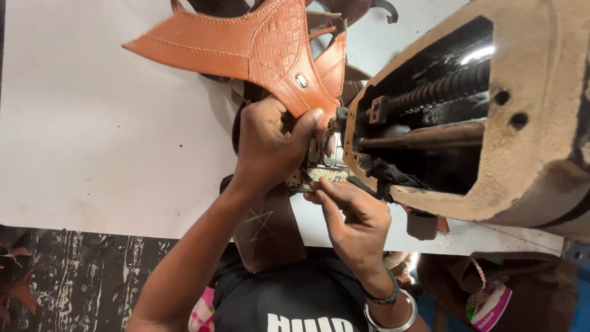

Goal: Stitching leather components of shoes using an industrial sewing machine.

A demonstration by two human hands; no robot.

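Observation:
My left hand [269, 142] grips the lower edge of a tan leather shoe upper [258, 46] with stitched seams, an embossed panel and a small metal stud, holding it at the foot of a sewing machine [528, 117]. My right hand [353, 218] pinches the work from below, fingertips at the metal presser foot and needle plate [326, 166]. A dark brown leather strap [267, 230] with crossed stitching hangs toward me under both hands.
The worn beige sewing machine head fills the right side, its open side showing a dark spring and shaft. A white tabletop [92, 135] lies to the left, its front edge above a scuffed dark floor [80, 276]. Leather scraps [15, 283] lie at far left.

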